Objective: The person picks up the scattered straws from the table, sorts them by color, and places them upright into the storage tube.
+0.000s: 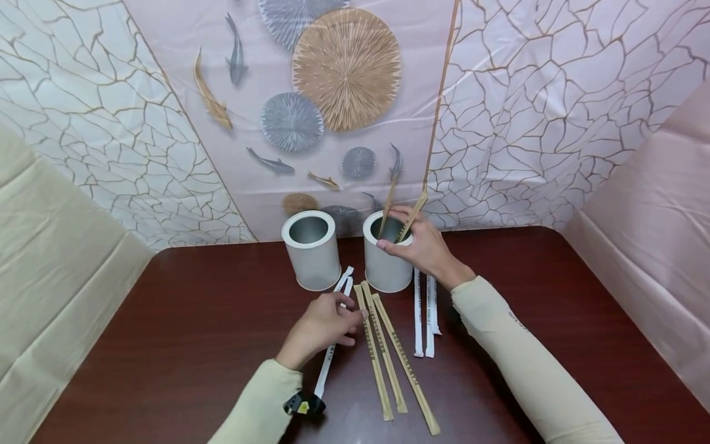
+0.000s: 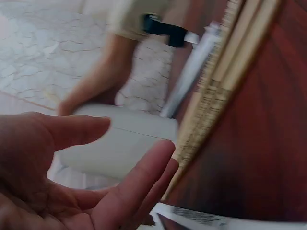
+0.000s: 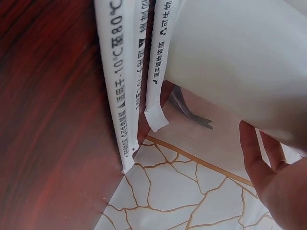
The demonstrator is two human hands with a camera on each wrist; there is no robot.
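Observation:
My right hand (image 1: pixel 424 243) spans the top of the right-hand white can (image 1: pixel 388 268), thumb at the near rim and fingers round the far side. Two brown paper-wrapped straws (image 1: pixel 415 213) stand leaning inside that can. In the right wrist view, fingertips (image 3: pixel 249 143) lie against the can's wall. My left hand (image 1: pixel 327 324) hovers with loosely bent, parted fingers beside several brown wrapped straws (image 1: pixel 383 351) on the table; nothing is between thumb and fingers in the left wrist view. Under this hand lie white wrapped straws (image 1: pixel 326 370).
A second white can (image 1: pixel 313 259) stands upright to the left, with no straws showing inside. More white wrapped straws (image 1: pixel 424 320) lie right of the right-hand can. A dark red-brown table (image 1: pixel 166 345) meets a patterned cloth backdrop (image 1: pixel 499 123) just behind the cans.

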